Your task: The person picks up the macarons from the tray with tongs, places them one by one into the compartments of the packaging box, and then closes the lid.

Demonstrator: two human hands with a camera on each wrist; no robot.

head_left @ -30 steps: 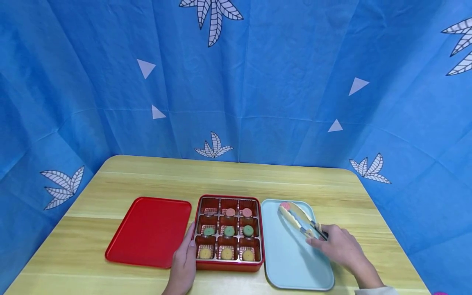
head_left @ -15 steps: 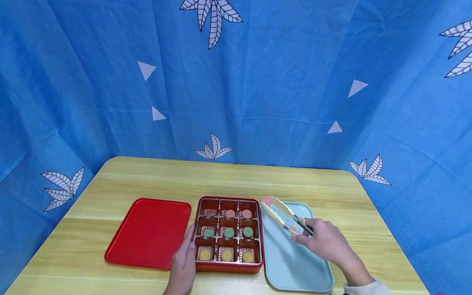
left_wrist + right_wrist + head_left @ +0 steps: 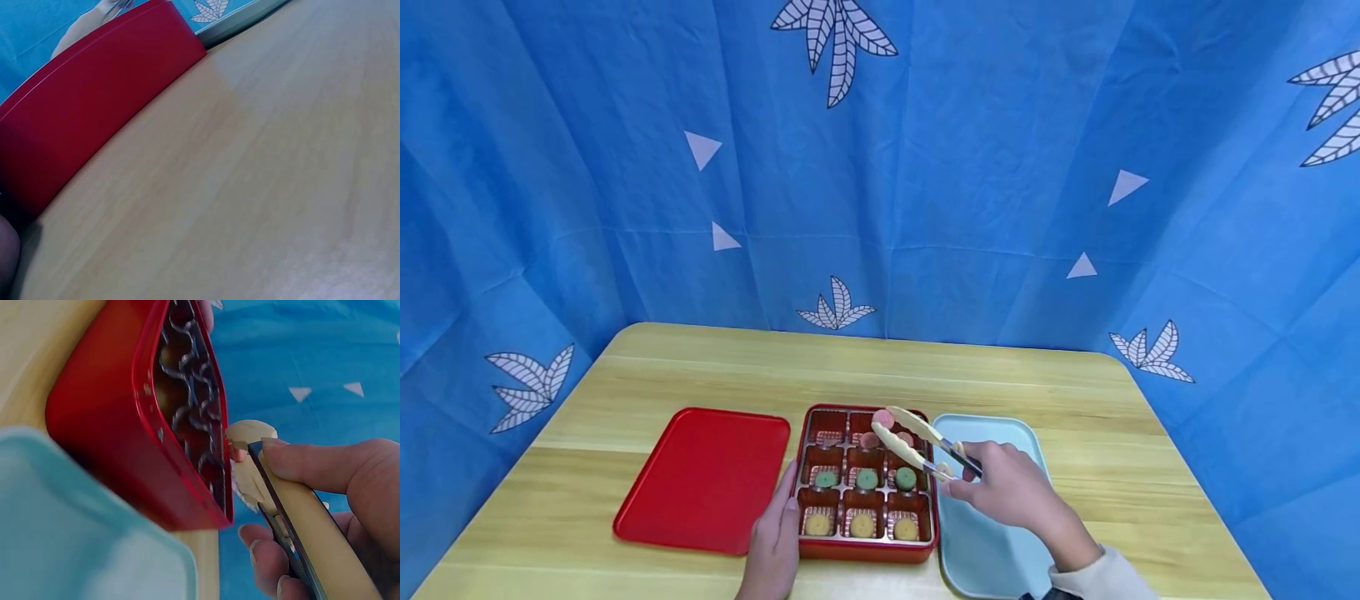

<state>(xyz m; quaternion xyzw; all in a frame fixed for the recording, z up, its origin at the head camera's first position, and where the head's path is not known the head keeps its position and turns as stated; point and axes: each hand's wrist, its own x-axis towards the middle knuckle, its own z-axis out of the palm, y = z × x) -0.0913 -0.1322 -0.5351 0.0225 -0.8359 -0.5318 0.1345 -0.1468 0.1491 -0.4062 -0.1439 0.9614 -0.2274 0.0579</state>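
My right hand grips tongs with cream tips; in the right wrist view, thumb and fingers close round the tongs' handle. A pink round, cookie-like piece is pinched between the tips, above the back row of a red divided box. Against the box's left side rests my left hand, fingers extended along the wall. Inside the box sit yellow pieces in front, green pieces in the middle row, and pink pieces behind, partly hidden by the tongs.
A flat red tray or lid lies left of the box. On the right, a light-blue tray stands close beside it under my right forearm. A blue curtain hangs behind the wooden table.
My right hand has carried the pink piece in the tongs leftward, from the light-blue tray to above the box. The left hand stays at the box's side.
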